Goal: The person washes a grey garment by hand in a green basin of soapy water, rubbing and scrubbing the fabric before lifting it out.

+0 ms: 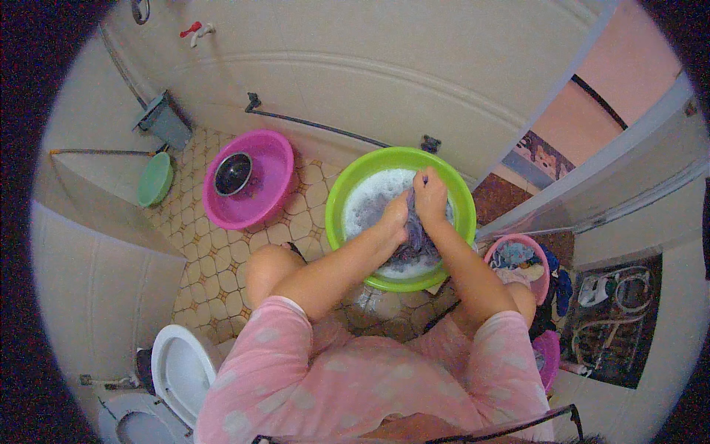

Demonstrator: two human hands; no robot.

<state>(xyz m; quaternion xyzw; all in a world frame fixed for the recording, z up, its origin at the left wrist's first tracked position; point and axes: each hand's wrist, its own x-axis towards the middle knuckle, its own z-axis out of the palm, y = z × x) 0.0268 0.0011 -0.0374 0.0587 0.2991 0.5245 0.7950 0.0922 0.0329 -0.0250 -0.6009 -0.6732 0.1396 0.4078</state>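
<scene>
A large green plastic basin point(336, 195) holding sudsy water stands on the tiled floor before me. Wet purple-grey cloth point(416, 236) hangs from both my hands, its lower part in the foamy water. On the left side of the cloth, my left hand point(396, 213) is closed around it. My right hand point(430, 191), a little higher and to the right, is in a fist with a bit of cloth showing between its fingers. The two hands are close together above the suds.
Left of the green basin, a pink basin point(272, 177) holds a dark bowl point(233, 174). A pink basket point(543, 277) of clothes stands at the right. A small green basin point(155, 179), a grey bin point(169, 125) and a toilet with its lid point(180, 366) raised are at the left.
</scene>
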